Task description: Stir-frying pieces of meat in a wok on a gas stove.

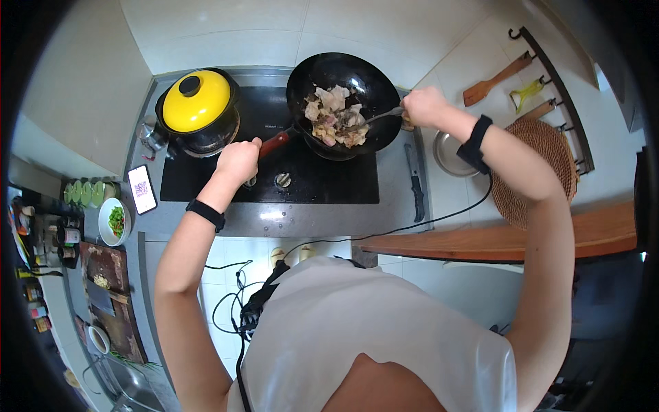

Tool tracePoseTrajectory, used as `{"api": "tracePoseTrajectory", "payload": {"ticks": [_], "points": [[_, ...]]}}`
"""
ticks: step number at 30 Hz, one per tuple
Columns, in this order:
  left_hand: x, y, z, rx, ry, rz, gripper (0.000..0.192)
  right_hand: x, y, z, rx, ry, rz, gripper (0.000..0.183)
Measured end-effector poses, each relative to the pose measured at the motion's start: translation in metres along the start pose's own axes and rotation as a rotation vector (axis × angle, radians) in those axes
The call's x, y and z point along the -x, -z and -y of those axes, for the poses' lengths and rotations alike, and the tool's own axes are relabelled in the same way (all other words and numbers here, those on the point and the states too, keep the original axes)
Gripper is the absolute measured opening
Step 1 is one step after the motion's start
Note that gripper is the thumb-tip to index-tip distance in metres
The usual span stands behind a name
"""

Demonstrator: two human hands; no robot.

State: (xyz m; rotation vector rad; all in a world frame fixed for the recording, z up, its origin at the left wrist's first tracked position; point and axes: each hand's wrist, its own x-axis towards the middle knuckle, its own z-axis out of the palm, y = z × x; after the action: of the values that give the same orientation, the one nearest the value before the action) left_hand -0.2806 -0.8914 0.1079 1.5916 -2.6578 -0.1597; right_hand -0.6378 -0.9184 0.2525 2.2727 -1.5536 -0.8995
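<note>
My left hand (238, 160) is closed around the red-brown handle (274, 144) of a black wok (381, 87), which sits tilted over the right side of the black cooktop (329, 180). In the wok lie pieces of cooked meat (337, 116), pale to browned. Over the wok's right rim, my right hand (425, 107) grips a metal spatula (383, 114) whose far end rests among the meat; its head is partly hidden by the food.
A black pot with a yellow lid (196, 101) stands at the left burner. A knife (415, 185) lies right of the cooktop. Leftward are a phone (142, 189), a bowl of chopped green and red pieces (115, 221), a cleaver (100, 297) on a cutting board (116, 329) and a sink (128, 381).
</note>
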Motion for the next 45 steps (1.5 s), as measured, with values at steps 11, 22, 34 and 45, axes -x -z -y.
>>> {"api": "tracePoseTrajectory", "payload": {"ticks": [11,22,34,45], "points": [[-0.001,0.003,0.001,0.008,0.017,0.049,0.023,-0.019,-0.004,0.009,-0.04,-0.019,-0.066,0.016],[0.002,-0.004,-0.008,-0.017,0.033,0.038,0.023,-0.015,-0.009,0.018,-0.119,-0.061,-0.07,0.017],[0.001,-0.003,-0.007,-0.016,0.002,0.017,0.025,-0.027,-0.011,0.022,-0.127,-0.088,-0.151,0.017],[-0.001,-0.005,-0.014,0.017,0.02,-0.003,0.024,-0.018,-0.047,0.027,-0.25,-0.248,-0.214,0.019]]}}
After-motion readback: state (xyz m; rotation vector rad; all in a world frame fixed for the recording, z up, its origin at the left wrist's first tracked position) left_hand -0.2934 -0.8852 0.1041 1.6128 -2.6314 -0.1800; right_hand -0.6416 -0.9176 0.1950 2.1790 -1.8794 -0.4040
